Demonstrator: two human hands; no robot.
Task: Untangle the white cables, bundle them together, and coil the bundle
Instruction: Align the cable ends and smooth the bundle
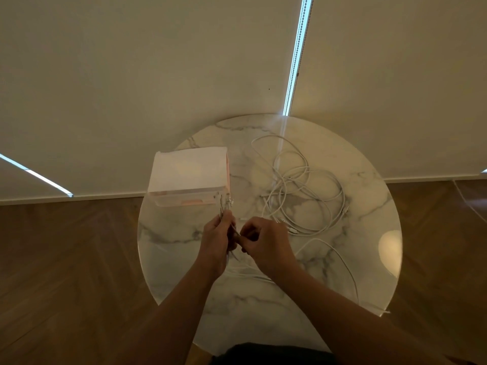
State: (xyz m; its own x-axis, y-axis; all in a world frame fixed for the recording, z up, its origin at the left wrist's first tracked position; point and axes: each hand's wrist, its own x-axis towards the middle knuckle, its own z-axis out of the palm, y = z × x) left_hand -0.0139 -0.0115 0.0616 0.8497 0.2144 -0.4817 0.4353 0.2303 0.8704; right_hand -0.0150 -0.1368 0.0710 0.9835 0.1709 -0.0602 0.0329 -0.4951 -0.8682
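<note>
View from above of a round marble table (369, 212), taken as a clock face with twelve o'clock at its far edge. Two bare forearms reach in from six o'clock and the hands meet just to the nine o'clock side of the centre.

The left hand (217, 238) is upright, with its fingers curled round a gathered bunch of white cables (303, 168). The plug ends (224, 204) fan out above its fingertips, pointing to eleven o'clock, and the strands drop out below its palm toward six o'clock.

The right hand (266, 243) sits just beside it on the three o'clock side. Its fingers are curled and its thumb and forefinger pinch together against the bunch, just below the left hand's fingertips. Which strand it pinches is too small to tell.

Most of the cable length lies loose on the marble between one and two o'clock, in overlapping, crossing loops well apart from both hands' fingers. One loose strand (342, 259) arcs away from beside the right wrist and runs out to the table edge near four o'clock. More strands lie flat under the wrists near six o'clock.

A pale pink box (188, 172) stands at ten o'clock, close behind the plug ends. Beyond the table are a wooden floor (66, 259) and cream blinds (158, 75) with a bright gap (296, 56).
</note>
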